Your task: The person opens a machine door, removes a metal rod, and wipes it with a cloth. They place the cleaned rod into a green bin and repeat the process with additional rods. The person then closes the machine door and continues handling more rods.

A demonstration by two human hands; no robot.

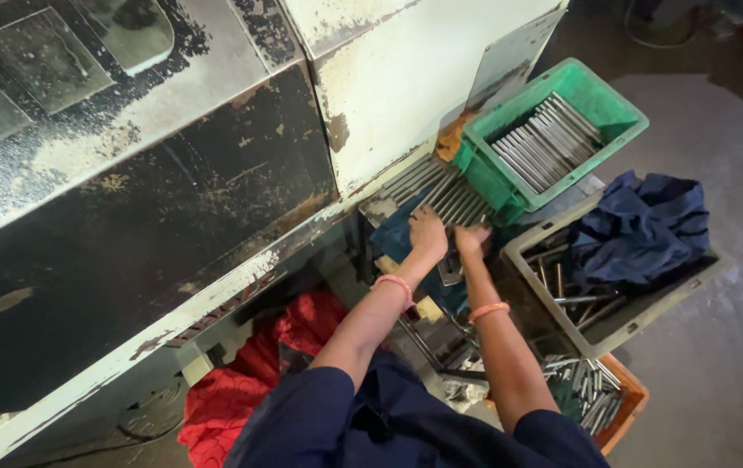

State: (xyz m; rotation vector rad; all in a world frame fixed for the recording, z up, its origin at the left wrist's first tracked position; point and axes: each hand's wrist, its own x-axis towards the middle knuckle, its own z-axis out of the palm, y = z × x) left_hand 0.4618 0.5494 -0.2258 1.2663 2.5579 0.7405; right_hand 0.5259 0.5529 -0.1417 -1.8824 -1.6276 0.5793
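Note:
A row of grey metal rods (441,186) lies side by side on a low surface at the foot of a worn machine. My left hand (427,232) rests on the near ends of these rods, fingers curled over them. My right hand (471,237) is beside it, touching the same rods, close to the green crate (484,169). That crate holds several more metal rods (543,139). Both wrists wear orange bangles. Whether either hand grips a rod is hidden by the fingers.
The big worn machine (155,173) fills the left. A grey crate (622,325) with a dark blue cloth (644,225) and loose rods stands at right. An orange crate (627,403) of rods sits below it. Red cloth (241,381) lies at lower left.

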